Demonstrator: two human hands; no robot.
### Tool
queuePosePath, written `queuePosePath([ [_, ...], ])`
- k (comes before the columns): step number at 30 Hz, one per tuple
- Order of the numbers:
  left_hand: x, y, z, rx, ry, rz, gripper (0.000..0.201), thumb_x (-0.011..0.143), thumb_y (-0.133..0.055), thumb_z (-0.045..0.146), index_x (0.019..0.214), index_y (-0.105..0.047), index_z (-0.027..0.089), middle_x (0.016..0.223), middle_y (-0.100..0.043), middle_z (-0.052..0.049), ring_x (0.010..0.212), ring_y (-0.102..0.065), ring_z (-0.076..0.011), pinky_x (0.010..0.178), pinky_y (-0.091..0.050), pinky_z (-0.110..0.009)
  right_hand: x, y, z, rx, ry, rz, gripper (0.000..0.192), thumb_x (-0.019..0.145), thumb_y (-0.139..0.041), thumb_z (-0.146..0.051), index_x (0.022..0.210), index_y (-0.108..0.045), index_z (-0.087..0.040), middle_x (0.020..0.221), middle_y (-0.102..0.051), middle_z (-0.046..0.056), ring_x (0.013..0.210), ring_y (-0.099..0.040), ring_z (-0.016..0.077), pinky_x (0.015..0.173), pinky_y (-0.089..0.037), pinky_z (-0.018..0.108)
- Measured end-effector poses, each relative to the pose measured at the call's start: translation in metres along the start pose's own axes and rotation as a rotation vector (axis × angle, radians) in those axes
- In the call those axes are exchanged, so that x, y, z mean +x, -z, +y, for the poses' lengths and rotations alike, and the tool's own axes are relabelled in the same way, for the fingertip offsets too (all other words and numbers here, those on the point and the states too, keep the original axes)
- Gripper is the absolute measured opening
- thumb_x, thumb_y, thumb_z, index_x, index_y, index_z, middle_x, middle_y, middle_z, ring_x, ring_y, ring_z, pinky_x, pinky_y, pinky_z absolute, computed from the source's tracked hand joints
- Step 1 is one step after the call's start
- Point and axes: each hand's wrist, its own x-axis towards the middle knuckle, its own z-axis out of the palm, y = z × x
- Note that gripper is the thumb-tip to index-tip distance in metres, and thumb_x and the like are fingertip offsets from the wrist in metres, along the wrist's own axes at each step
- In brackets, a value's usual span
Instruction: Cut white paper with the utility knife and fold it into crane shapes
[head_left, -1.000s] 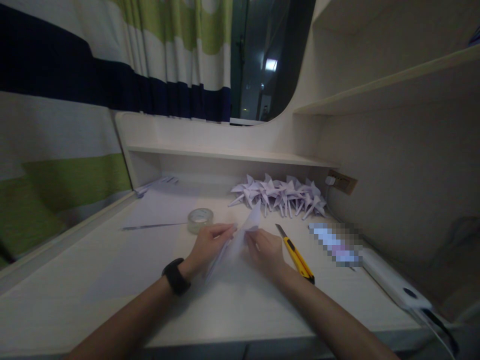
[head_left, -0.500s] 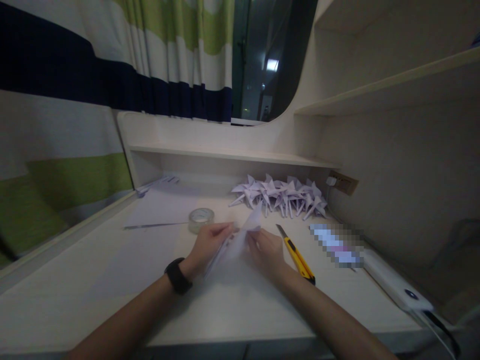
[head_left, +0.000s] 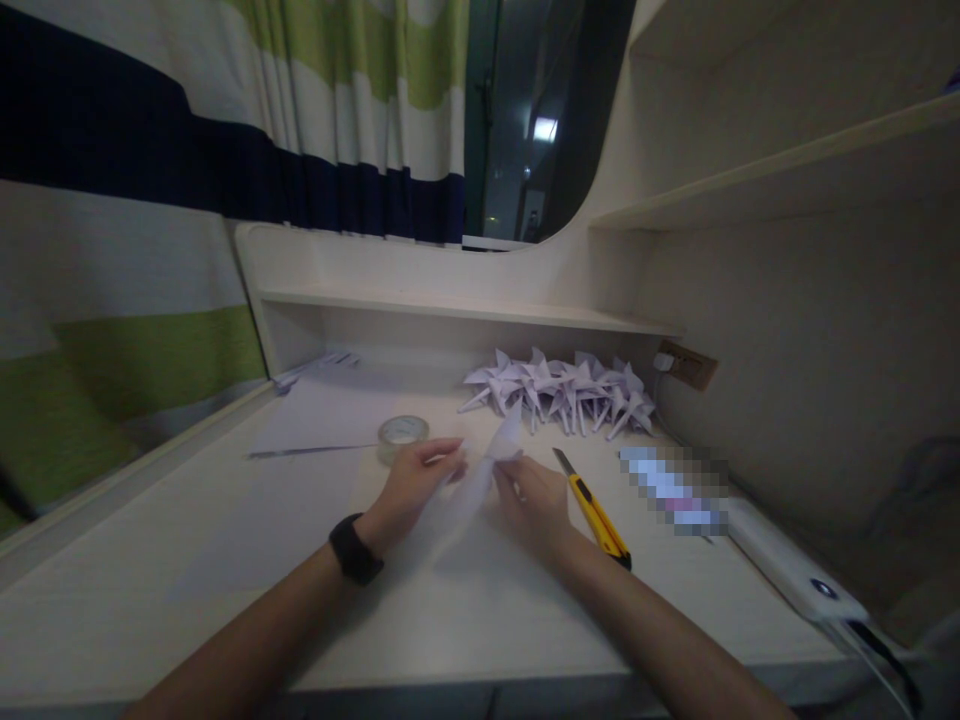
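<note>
Our right hand point(head_left: 534, 500) pinches folded white paper point(head_left: 507, 433) in its grip, near the centre of the table point(head_left: 427, 645); our left hand point(head_left: 411, 490) curls at the paper's nine o'clock side, its grip unclear to us. Star-like paper pieces point(head_left: 561, 385), apparently finished, lie together at one o'clock. The held piece looks part-shaped, and flat sheets point(head_left: 319, 415) at ten o'clock remain unfolded.
</note>
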Motion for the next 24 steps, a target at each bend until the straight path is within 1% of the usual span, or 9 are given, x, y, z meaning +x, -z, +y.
queuePosePath([
  [3,-0.002,-0.003,0.006,0.081,-0.037,0.022,0.023,0.073,-0.071,0.032,0.086,-0.075,0.013,0.09,-0.073,-0.009,0.078,-0.067,-0.0207,0.075,-0.054,-0.031,0.0,0.0,-0.001,-0.002,-0.003,-0.026,0.009,0.087,-0.054,-0.015,0.083,-0.061,-0.018,0.068,-0.065,0.005,0.061,-0.061,0.0149,0.057,-0.044,0.025],
  [5,-0.003,-0.004,0.007,0.103,-0.045,0.014,0.021,0.074,-0.07,0.03,0.086,-0.075,0.014,0.089,-0.073,-0.01,0.078,-0.068,-0.0215,0.074,-0.054,-0.031,0.0,0.0,-0.001,-0.004,-0.016,-0.036,0.009,0.087,-0.054,-0.015,0.084,-0.062,-0.017,0.07,-0.066,0.005,0.062,-0.061,0.0151,0.058,-0.044,0.026],
  [11,-0.002,-0.003,0.003,0.075,-0.039,0.025,0.018,0.074,-0.07,0.026,0.086,-0.075,0.014,0.088,-0.074,-0.01,0.078,-0.069,-0.0211,0.075,-0.055,-0.031,0.001,0.001,0.0,-0.009,-0.012,-0.027,0.009,0.087,-0.054,-0.015,0.084,-0.062,-0.017,0.07,-0.066,0.005,0.062,-0.061,0.0151,0.058,-0.044,0.026],
  [14,-0.002,-0.003,0.003,0.067,-0.03,0.023,0.02,0.073,-0.071,0.027,0.088,-0.075,0.013,0.086,-0.075,-0.01,0.077,-0.069,-0.0209,0.073,-0.055,-0.031,0.001,0.001,-0.001,-0.01,-0.005,-0.022,0.008,0.087,-0.054,-0.015,0.085,-0.062,-0.017,0.07,-0.066,0.005,0.062,-0.061,0.0152,0.058,-0.044,0.026],
  [19,-0.001,-0.002,-0.001,0.062,-0.044,-0.005,0.024,0.073,-0.072,0.029,0.091,-0.074,0.013,0.089,-0.074,-0.009,0.078,-0.069,-0.0211,0.074,-0.056,-0.032,0.001,0.0,-0.001,-0.017,0.003,-0.028,0.009,0.087,-0.054,-0.014,0.083,-0.061,-0.016,0.07,-0.065,0.005,0.061,-0.06,0.015,0.058,-0.044,0.026],
  [24,-0.001,-0.002,-0.002,0.065,-0.035,0.002,0.02,0.074,-0.07,0.026,0.09,-0.074,0.014,0.089,-0.075,-0.009,0.078,-0.07,-0.0207,0.074,-0.056,-0.032,0.002,0.001,-0.001,-0.017,-0.001,-0.04,0.009,0.088,-0.053,-0.015,0.085,-0.061,-0.017,0.07,-0.065,0.005,0.061,-0.059,0.0146,0.058,-0.044,0.025],
])
